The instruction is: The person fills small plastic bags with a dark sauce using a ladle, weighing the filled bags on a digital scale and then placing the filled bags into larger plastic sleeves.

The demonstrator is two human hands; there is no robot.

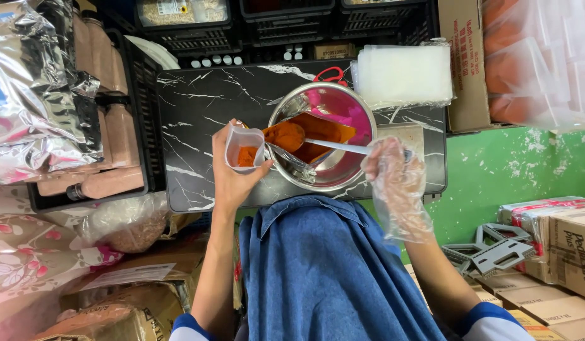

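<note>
Orange-red ground spice powder [286,134], heaped on a long-handled metal spoon [318,144], hangs between the shiny round steel bowl [330,136] and the small clear plastic pouch [244,147], with more of the same powder banked in the bowl and a little already settled in the pouch bottom. Left hand [232,173], bare, curls around the pouch from below and pinches it upright, its mouth held open just beside the bowl's rim. Right hand [393,173], inside a loose transparent disposable glove, closes on the far end of the spoon handle; the exact finger grip is probably a pinch, though the crumpled glove hides it. Good practice here: keep the pouch mouth wide and tucked against the rim so spills drop back into the bowl, bring the spoon tip over the opening before tilting, and tip slowly. Bowl rests on a black marble-patterned table [198,107]. Beyond it lie a stack of clear empty plastic pouches [403,74], black plastic crates [286,28], silver foil bags [33,95] at the left, and brown cardboard cartons [558,252] at the right.
</note>
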